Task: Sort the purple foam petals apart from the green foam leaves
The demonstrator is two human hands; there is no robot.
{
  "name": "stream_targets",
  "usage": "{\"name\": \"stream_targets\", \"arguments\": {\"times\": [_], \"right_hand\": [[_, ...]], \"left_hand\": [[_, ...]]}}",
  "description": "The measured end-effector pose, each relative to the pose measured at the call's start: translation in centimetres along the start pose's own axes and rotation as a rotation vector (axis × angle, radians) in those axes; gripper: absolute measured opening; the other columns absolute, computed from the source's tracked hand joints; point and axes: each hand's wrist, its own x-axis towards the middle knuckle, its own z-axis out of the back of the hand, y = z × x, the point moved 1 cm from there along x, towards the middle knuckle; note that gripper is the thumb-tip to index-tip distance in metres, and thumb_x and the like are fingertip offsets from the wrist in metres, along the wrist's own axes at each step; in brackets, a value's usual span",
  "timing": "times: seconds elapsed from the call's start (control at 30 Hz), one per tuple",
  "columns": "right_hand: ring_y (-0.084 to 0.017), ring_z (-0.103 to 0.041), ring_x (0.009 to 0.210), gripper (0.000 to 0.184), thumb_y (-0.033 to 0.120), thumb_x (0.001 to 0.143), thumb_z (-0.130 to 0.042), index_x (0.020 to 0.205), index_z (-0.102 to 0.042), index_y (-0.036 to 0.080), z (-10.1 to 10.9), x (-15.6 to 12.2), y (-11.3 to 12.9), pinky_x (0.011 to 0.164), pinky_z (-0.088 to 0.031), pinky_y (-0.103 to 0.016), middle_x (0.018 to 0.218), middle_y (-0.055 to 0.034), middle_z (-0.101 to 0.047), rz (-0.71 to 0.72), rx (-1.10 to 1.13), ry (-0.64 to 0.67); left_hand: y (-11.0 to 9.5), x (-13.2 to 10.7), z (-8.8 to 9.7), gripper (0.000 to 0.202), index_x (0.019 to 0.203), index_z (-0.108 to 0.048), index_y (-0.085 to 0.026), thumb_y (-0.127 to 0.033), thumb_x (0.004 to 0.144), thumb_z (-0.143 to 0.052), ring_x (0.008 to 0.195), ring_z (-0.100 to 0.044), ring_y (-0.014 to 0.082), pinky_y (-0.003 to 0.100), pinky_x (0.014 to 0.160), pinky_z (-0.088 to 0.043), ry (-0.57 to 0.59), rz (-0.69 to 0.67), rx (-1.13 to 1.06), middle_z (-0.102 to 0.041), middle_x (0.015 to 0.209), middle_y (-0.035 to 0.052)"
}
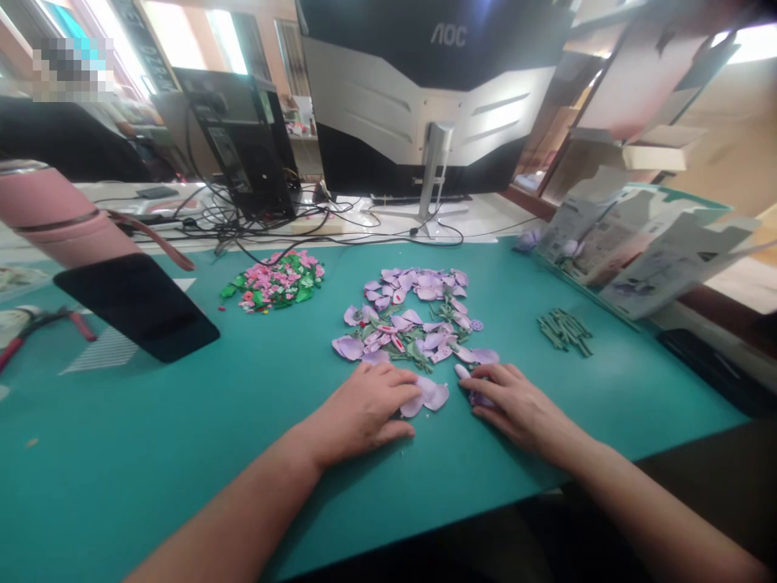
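a phone [139, 308] leans before a pink bottle [54, 214]. the left hand [367, 409] is loosely spread, thumb apart, beside lilac petals [434, 395]; a petal heap [418, 324] lies beyond. the right hand [515, 405] curls around a partly hidden purple piece [481, 400]. green stems [564, 330] lie farther right.

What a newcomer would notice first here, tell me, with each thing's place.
The lilac pieces spread over the green tabletop come first, with the left hand and right hand at their near edge. Behind them looms a big AOC monitor, its back facing us. Left of the lilac pieces lies a bright pink and green pile.
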Motion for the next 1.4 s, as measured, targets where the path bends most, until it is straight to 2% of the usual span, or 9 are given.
{"name": "stream_targets", "arguments": {"times": [0.23, 0.33, 0.5, 0.63, 0.8, 1.03, 1.17, 1.27, 1.4], "right_hand": [[-0.027, -0.052, 0.109, 0.030, 0.030, 0.098, -0.049, 0.125, -0.061, 0.024, 0.7, -0.1, -1.0, 0.093, -0.048, -0.044, 0.126, -0.0122, -0.055, 0.002, -0.080, -0.043], [-0.027, -0.054, 0.101, 0.025, 0.032, 0.098, -0.051, 0.113, -0.068, 0.022, 0.9, 2.5, 0.7, 0.089, -0.046, -0.042, 0.113, -0.0113, -0.061, 0.017, -0.157, -0.094], [-0.025, -0.057, 0.090, 0.021, 0.033, 0.093, -0.059, 0.085, -0.072, 0.018, 0.2, 7.6, 3.5, 0.081, -0.045, -0.036, 0.092, -0.0085, -0.066, -0.092, -0.290, 0.008], [-0.025, -0.060, 0.092, 0.019, 0.035, 0.087, -0.066, 0.084, -0.072, 0.018, -0.2, 9.6, 3.8, 0.080, -0.045, -0.034, 0.092, -0.0089, -0.069, -0.183, -0.323, 0.061], [-0.023, -0.063, 0.088, 0.009, 0.021, 0.080, -0.062, 0.081, -0.070, 0.018, 0.1, 10.3, 4.0, 0.077, -0.045, -0.030, 0.089, -0.0085, -0.070, -0.227, -0.257, 0.093], [-0.022, -0.065, 0.085, 0.022, 0.011, 0.076, -0.054, 0.093, -0.065, 0.019, 1.0, 9.7, 3.8, 0.070, -0.044, -0.029, 0.092, -0.0080, -0.072, -0.294, -0.205, 0.089], [-0.019, -0.064, 0.096, 0.031, 0.012, 0.083, -0.051, 0.109, -0.066, 0.022, 3.4, 6.7, 0.5, 0.080, -0.046, -0.028, 0.107, -0.0057, -0.072, -0.213, -0.002, -0.006], [-0.019, -0.065, 0.089, 0.028, 0.018, 0.086, -0.051, 0.110, -0.067, 0.021, 5.3, 3.8, -4.9, 0.079, -0.047, -0.030, 0.099, -0.0061, -0.073, -0.454, 0.010, -0.219], [-0.024, -0.064, 0.088, 0.020, 0.025, 0.084, -0.052, 0.096, -0.067, 0.019, 5.9, 0.2, -12.1, 0.080, -0.048, -0.035, 0.092, -0.0079, -0.071, -0.714, -0.205, -0.512]], "left_hand": [[0.2, 0.4, -0.1, 0.029, 0.123, -0.061, -0.024, -0.034, 0.097, -0.053, 0.119, -0.052, 0.0265, 0.046, 0.102, -0.038, -0.100, 0.021, -0.013, -0.060, 0.130, 0.0068], [0.8, 0.4, 0.1, 0.026, 0.119, -0.063, -0.022, -0.031, 0.097, -0.053, 0.117, -0.053, 0.0258, 0.043, 0.099, -0.041, -0.167, 0.066, -0.003, -0.061, 0.124, 0.0078], [2.1, -0.1, 0.9, 0.022, 0.114, -0.065, -0.019, -0.027, 0.096, -0.055, 0.109, -0.057, 0.0239, 0.041, 0.097, -0.043, -0.256, 0.128, -0.013, -0.064, 0.118, 0.0075], [3.0, -0.6, 1.5, 0.021, 0.112, -0.066, -0.020, -0.027, 0.095, -0.056, 0.107, -0.059, 0.0239, 0.041, 0.095, -0.045, -0.302, 0.176, -0.017, -0.068, 0.114, 0.0062], [3.6, -0.8, 1.6, 0.024, 0.111, -0.067, -0.022, -0.030, 0.098, -0.048, 0.104, -0.062, 0.0242, 0.040, 0.091, -0.047, -0.331, 0.147, 0.003, -0.069, 0.112, 0.0069], [5.1, -0.4, 1.1, 0.032, 0.111, -0.068, -0.023, -0.040, 0.099, -0.043, 0.101, -0.065, 0.0240, 0.038, 0.087, -0.050, -0.352, 0.105, 0.016, -0.072, 0.109, 0.0065], [5.3, -0.6, 1.3, 0.034, 0.111, -0.069, -0.025, -0.043, 0.098, -0.043, 0.102, -0.066, 0.0241, 0.036, 0.087, -0.051, -0.346, 0.144, 0.017, -0.072, 0.110, 0.0054], [5.4, -0.7, 1.3, 0.034, 0.112, -0.069, -0.027, -0.045, 0.098, -0.043, 0.104, -0.066, 0.0245, 0.036, 0.086, -0.051, -0.334, 0.170, 0.014, -0.072, 0.111, 0.0047], [5.7, -0.7, 0.8, 0.035, 0.111, -0.069, -0.027, -0.046, 0.099, -0.042, 0.105, -0.066, 0.0246, 0.037, 0.090, -0.049, -0.341, 0.167, 0.007, -0.072, 0.112, 0.0049]]}}
